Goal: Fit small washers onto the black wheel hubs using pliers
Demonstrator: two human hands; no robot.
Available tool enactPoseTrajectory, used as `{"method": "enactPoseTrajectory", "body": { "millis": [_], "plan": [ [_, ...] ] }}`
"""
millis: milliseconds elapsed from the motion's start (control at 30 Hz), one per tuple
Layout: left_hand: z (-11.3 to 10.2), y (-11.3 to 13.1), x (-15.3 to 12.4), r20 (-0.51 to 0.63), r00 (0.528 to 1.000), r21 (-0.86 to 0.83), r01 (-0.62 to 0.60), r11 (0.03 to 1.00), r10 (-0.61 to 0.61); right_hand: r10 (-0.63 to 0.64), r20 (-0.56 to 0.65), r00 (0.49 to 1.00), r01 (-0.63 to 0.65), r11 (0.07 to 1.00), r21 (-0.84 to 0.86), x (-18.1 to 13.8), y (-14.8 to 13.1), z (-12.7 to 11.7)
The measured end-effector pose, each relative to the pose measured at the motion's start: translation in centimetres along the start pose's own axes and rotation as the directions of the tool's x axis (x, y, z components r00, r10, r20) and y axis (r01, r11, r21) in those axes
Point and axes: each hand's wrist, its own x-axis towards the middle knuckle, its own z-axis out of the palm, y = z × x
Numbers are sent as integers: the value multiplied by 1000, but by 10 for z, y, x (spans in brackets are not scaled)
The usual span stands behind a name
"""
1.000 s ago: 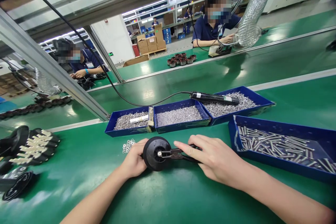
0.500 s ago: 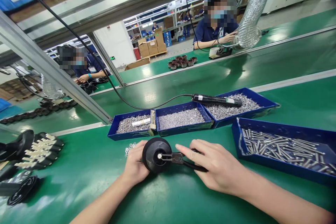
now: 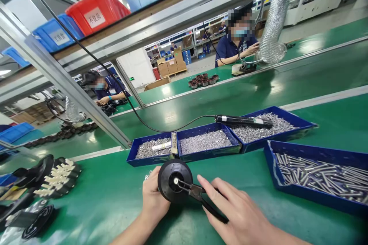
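Observation:
My left hand (image 3: 153, 199) grips the left side of a round black disc part (image 3: 172, 178) that stands on edge on the green bench (image 3: 115, 195). My right hand (image 3: 238, 214) holds black pliers (image 3: 198, 195). The pliers' tips sit at the small white shaft in the disc's centre. Small loose washers (image 3: 147, 176) lie just left of the left hand, mostly hidden by it.
Blue trays of screws and pins (image 3: 205, 143) stand in a row behind the disc, with a black corded screwdriver (image 3: 244, 120) lying across one. A larger blue tray (image 3: 319, 174) holds long pins at the right. Black parts with white pieces (image 3: 54, 178) lie at left. Other people work across the conveyor.
The view has tilted up and the hands sit lower in the picture. The pliers now slant down to the right from the disc's centre instead of lying level. The disc stays in my left hand.

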Motion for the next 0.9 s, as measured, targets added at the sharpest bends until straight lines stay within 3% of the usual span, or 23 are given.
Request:
{"method": "enactPoseTrajectory", "body": {
  "millis": [267,533,633,700,767,833,867,900],
  "plan": [
    [-3,-1,1,-15,1000,8,-18,1000,18,-78,-60,995,73,995,-73,9,-4,-3],
    [-4,3,2,-51,998,-16,20,1000,-20,-102,-137,985,114,990,83,15,5,-9],
    [-4,5,5,-40,999,6,-10,1000,10,-99,-124,987,110,991,82,17,2,-11],
    [-11,2,9,-46,995,57,-90,994,93,-84,-142,986,99,990,103,20,-1,-15],
    [-26,-11,13,-90,970,149,-213,966,228,-51,-163,985,73,989,130,21,-2,-21],
    [-50,-35,18,-197,928,280,-255,925,315,-38,-183,982,64,988,142,21,0,-24],
    [-63,-50,21,-287,909,346,-196,917,303,-32,-189,982,59,989,139,20,2,-25],
    [-77,-66,24,-408,883,388,-63,919,233,-25,-190,981,50,990,132,19,4,-25]
  ]
}}
